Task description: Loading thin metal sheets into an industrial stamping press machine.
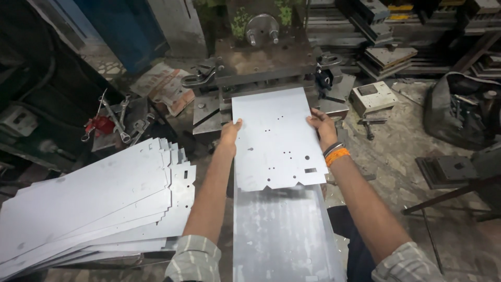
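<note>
I hold a flat grey metal sheet with small punched holes and a notched near edge. My left hand grips its left edge and my right hand grips its right edge. The sheet's far end reaches into the bed of a dark press machine straight ahead. Under the held sheet, toward me, lies another long grey sheet over my lap.
A fanned stack of similar cut sheets lies at my left. Spanners and a red rag rest on a block beyond it. Metal blocks and dies crowd the floor at right, with a dark bag farther right.
</note>
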